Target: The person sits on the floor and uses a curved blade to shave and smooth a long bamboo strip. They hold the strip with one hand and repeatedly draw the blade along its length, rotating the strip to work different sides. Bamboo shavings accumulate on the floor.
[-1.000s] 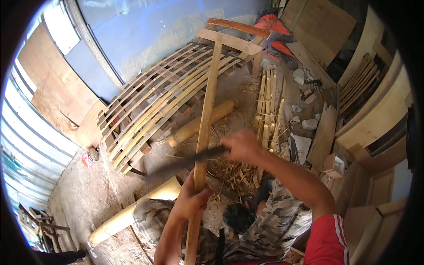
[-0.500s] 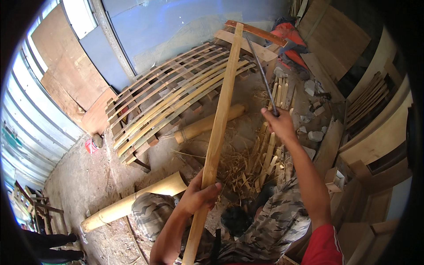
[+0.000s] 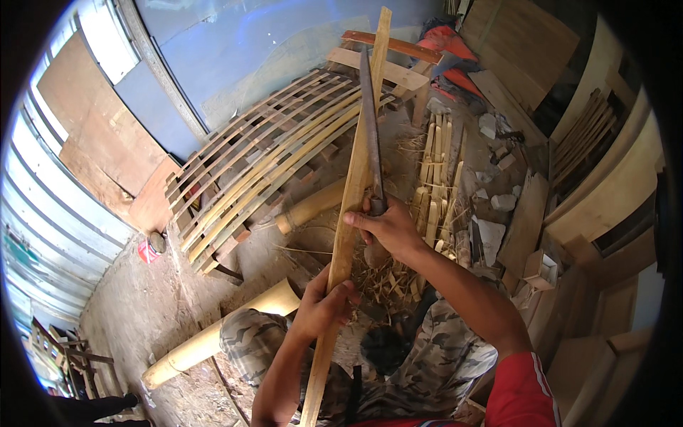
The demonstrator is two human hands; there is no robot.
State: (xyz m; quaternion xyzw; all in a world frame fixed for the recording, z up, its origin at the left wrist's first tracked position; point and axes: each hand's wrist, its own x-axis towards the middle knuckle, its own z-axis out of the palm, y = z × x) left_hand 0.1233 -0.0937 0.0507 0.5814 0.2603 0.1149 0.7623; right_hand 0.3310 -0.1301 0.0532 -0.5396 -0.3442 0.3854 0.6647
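A long, flat bamboo strip (image 3: 351, 199) runs from my lap up and away, tilted slightly right. My left hand (image 3: 321, 307) is wrapped around its lower part. In my right hand (image 3: 390, 229) is the handle of a long, dark-bladed knife (image 3: 371, 121). The blade lies along the strip's right side, pointing away from me, and partly overlaps it in this view. My right thumb rests against the strip, well above my left hand. Beneath my hands, thin bamboo shavings (image 3: 395, 285) cover the ground between my legs.
A slatted bamboo frame (image 3: 267, 153) stands ahead on the left. One thick bamboo pole (image 3: 220, 331) lies left of my knee, another (image 3: 320, 203) beyond the strip. Split bamboo pieces (image 3: 435, 171) and rubble (image 3: 504, 202) lie to the right. A wooden trestle (image 3: 377, 67) stands at the back.
My right hand has come left with the knife, bringing the blade from apart to alongside the strip. My left hand keeps its hold. The view has shifted slightly.
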